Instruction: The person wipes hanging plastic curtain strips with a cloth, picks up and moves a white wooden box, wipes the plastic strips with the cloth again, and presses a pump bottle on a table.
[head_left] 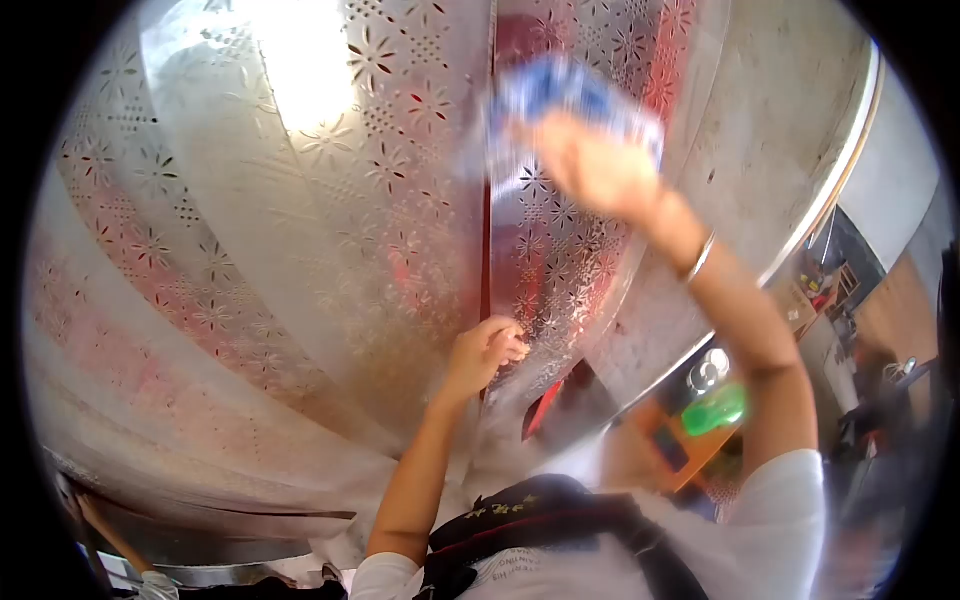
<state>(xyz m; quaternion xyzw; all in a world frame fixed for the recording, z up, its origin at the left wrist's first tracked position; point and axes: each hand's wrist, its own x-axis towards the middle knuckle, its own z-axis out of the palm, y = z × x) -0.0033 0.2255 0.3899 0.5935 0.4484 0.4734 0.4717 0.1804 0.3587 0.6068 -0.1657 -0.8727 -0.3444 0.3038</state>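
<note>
A silvery metal panel (350,220) with punched flower patterns fills most of the view, and light glares off its upper left. A narrow vertical gap separates it from a second patterned panel (560,250) on the right. My right hand (595,170) is raised against this second panel, closed on a blue and white cloth (555,90); both are blurred by motion. Lower down, my left hand (488,348) has its fingers curled round the first panel's edge at the gap. A metal bangle (701,257) circles my right wrist.
To the right, a plain wall (770,120) slopes behind my arm. A green plastic object (714,410) and a shiny metal item (708,371) are on an orange-brown surface (708,455) at lower right. Another person's arm (110,530) shows at the bottom left.
</note>
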